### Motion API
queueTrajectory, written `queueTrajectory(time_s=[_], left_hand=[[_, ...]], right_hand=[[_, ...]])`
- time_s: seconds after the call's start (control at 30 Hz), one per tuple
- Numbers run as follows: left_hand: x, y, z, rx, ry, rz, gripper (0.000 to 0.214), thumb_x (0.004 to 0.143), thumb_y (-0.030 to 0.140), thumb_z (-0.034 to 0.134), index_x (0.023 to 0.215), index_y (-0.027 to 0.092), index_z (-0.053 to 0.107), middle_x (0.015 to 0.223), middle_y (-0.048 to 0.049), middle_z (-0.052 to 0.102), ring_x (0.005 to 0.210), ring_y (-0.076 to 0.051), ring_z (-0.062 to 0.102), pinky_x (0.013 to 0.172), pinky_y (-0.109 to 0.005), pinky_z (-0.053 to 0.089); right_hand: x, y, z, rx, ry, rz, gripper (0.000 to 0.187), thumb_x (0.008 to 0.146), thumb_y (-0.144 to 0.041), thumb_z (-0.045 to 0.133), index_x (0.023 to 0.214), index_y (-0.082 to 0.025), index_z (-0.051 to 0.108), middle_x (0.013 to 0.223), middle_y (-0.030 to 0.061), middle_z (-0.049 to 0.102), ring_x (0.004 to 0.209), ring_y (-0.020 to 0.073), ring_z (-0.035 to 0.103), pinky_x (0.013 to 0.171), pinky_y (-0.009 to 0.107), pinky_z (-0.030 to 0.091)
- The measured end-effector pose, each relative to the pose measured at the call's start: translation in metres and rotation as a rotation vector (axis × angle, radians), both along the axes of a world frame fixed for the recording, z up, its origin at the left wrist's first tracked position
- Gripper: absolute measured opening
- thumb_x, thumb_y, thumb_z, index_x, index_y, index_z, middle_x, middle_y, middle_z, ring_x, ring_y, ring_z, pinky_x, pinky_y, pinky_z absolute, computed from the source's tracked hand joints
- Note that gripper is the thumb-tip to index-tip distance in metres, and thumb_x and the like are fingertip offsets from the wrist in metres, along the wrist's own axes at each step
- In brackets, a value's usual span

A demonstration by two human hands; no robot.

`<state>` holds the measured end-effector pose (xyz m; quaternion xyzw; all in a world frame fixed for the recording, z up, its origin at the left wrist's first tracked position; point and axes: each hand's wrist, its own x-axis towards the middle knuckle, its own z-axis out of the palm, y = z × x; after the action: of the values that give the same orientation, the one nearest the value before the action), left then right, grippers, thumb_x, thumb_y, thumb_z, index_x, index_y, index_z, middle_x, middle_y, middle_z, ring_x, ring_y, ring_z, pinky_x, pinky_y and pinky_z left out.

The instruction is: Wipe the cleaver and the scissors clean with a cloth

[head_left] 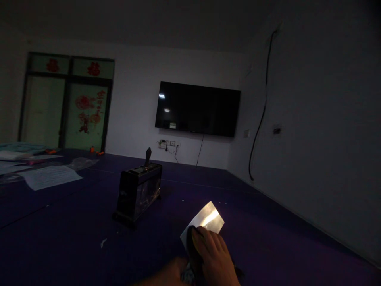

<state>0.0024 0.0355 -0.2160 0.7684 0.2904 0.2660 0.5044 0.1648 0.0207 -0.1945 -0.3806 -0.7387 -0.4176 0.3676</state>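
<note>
My right hand (216, 254) is at the bottom centre, its fingers wrapped round a dark part with a yellow edge (193, 248). Beyond the fingers a shiny, pale flat plate (208, 216) sticks out and catches a bright glare. It looks like a scraper blade, but the kind is not certain. Low at the frame's bottom edge is my left hand (168, 274), smeared by motion. Its fingers sit close to the dark part, and what they touch is hidden. A small patterned patch shows between the two hands.
A black upright box (139, 192) with a dark handle (148, 157) on top stands on the purple surface (74, 222). Printed sheets (52, 176) and clear plastic (81, 163) lie at left. A television (198, 109) and a hanging cable (262, 115) are on the walls.
</note>
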Motion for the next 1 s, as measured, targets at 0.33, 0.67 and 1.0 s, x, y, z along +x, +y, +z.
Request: queueTrajectory(time_s=[0.33, 0.67, 1.0], left_hand=[[0.010, -0.002, 0.019, 0.121, -0.084, -0.001, 0.025, 0.075, 0.042, 0.051, 0.077, 0.020, 0.062, 0.082, -0.0073, 0.062, 0.085, -0.026, 0.058, 0.074, -0.040, 0.046], [-0.002, 0.000, -0.006, -0.007, -0.030, 0.018, 0.036, 0.057, 0.045, 0.068, 0.079, 0.017, 0.060, 0.076, 0.0007, 0.060, 0.082, -0.020, 0.055, 0.072, -0.029, 0.044], [0.003, 0.004, 0.003, -0.022, 0.013, 0.049, 0.038, 0.054, 0.044, 0.072, 0.080, 0.019, 0.061, 0.075, 0.0010, 0.061, 0.083, -0.019, 0.055, 0.069, -0.025, 0.044]], right_hand=[[-0.007, -0.004, -0.007, 0.067, -0.225, 0.058, 0.033, 0.088, -0.024, 0.038, 0.117, -0.022, 0.054, 0.108, 0.0058, 0.059, 0.088, 0.0192, 0.053, 0.078, 0.033, 0.044], [0.001, -0.001, 0.004, -0.004, -0.007, -0.053, 0.046, 0.070, -0.006, 0.043, 0.112, -0.021, 0.055, 0.104, 0.0060, 0.060, 0.085, 0.0192, 0.053, 0.074, 0.031, 0.044], [0.002, 0.001, -0.006, 0.028, -0.117, -0.009, 0.044, 0.074, -0.009, 0.042, 0.114, -0.019, 0.055, 0.106, 0.0076, 0.059, 0.087, 0.0198, 0.053, 0.077, 0.032, 0.045]])
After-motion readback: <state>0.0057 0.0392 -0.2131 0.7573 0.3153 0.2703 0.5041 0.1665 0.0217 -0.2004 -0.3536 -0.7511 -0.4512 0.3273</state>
